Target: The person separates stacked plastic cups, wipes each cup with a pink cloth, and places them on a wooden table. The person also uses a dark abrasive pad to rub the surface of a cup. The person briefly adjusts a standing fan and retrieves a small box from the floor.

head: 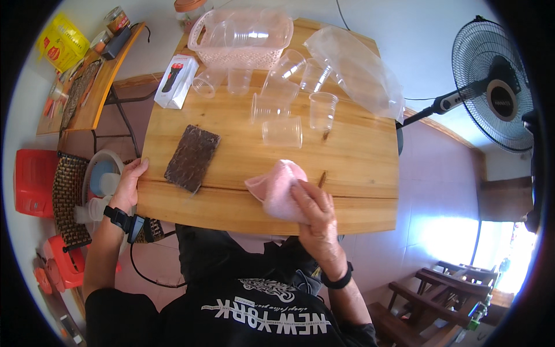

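My right hand [317, 212] grips a bunched pink cloth [279, 191] over the front part of the wooden table [364, 173]. At the table's left edge rests my left hand [130, 180], with no object seen in it. Between the hands lies a flat dark brown textured pad [193, 158]. Several clear plastic cups lie or stand beyond the cloth; the nearest cup [282, 132] is on its side, and another cup [323, 110] stands to its right. A pink plastic basket [238, 56] at the back holds more clear cups.
A flashlight box [176, 82] stands at the back left, a clear plastic bag [355, 71] lies at the back right, and a lidded jar [189, 13] is behind. Left are a side table [117, 73] and a woven chair [71, 199]; a fan [494, 86] stands right.
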The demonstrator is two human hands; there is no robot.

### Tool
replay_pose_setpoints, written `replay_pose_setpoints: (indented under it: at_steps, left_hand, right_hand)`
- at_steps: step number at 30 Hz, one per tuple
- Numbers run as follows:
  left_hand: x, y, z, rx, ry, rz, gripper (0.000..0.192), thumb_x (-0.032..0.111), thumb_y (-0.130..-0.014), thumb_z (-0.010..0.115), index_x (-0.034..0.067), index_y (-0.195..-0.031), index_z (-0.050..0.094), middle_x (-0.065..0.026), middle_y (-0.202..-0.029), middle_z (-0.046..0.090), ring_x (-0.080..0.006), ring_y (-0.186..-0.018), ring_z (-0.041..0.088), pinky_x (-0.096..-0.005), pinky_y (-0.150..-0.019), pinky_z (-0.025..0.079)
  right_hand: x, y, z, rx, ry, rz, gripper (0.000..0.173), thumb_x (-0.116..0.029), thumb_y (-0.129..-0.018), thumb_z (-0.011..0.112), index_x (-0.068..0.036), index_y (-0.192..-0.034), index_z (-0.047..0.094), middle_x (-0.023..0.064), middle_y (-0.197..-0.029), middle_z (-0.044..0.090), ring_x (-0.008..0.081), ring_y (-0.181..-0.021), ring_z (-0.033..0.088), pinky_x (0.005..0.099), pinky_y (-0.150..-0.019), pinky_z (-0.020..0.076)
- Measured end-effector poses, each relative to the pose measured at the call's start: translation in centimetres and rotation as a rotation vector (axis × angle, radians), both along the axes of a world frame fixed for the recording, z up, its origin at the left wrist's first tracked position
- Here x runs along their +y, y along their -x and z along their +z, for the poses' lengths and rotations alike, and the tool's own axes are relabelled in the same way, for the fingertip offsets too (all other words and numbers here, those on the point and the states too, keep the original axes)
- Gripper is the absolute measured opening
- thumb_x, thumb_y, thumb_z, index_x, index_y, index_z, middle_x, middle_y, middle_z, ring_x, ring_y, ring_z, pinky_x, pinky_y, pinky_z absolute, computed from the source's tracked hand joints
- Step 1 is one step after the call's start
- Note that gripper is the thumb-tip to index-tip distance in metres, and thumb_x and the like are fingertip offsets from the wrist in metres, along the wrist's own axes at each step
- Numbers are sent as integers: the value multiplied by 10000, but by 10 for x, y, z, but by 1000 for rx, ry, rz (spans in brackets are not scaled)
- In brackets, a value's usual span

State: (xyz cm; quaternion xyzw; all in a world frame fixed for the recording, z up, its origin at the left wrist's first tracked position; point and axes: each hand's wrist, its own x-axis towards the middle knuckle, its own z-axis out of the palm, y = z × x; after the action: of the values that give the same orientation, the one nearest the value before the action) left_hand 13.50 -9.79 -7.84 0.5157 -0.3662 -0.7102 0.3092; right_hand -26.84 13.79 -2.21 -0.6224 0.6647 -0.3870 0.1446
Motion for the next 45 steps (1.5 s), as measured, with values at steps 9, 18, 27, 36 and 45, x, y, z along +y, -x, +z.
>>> replay_pose_setpoints:
  at_steps: [9, 18, 27, 36, 45]
  left_hand:
    - [7, 2, 21, -122, -44, -37, 358, 227, -1030, 604, -8, -1301, 592, -78, -1218, 683, -170, -1078, 670, -316, -928, 535]
    - [-1, 9, 32, -203, -30, -47, 324, 208, -1023, 611, -7, -1265, 612, -73, -1189, 690, -164, -1043, 672, -303, -897, 529]
    - [8, 3, 48, -521, 192, -247, 468, 237, -1042, 573, -24, -1420, 481, -141, -1370, 578, -220, -1275, 530, -354, -1062, 416]
    - [22, 27, 79, -789, 627, -343, 578, 270, -1025, 600, -11, -1489, 398, -199, -1481, 462, -305, -1374, 449, -370, -1058, 428]
    - [41, 78, 91, -738, 670, -457, 573, 252, -1000, 634, -52, -1427, 402, -193, -1438, 447, -270, -1227, 533, -323, -848, 511]
  right_hand:
    - [23, 43, 10, -169, -70, -174, 569, 181, -727, 555, -11, -1250, 669, 174, -1295, 611, 338, -1213, 591, 384, -1029, 491]
    - [25, 87, 47, -425, -142, -368, 534, 139, -776, 451, -6, -1248, 656, 93, -1117, 679, 195, -1097, 613, 326, -982, 477]
    - [-18, 149, 98, -379, 31, -493, 376, -127, -953, 634, 8, -1304, 613, 83, -1064, 691, 133, -950, 638, 271, -811, 518]
    - [-68, 191, 106, -538, 139, -493, 442, -211, -981, 613, 46, -1335, 551, 137, -1175, 656, 196, -1039, 639, 302, -887, 507]
    - [-100, 227, 44, 102, -385, -601, 911, -522, -934, 634, 10, -1566, 251, 260, -1516, 420, 349, -1381, 462, 422, -1088, 429]
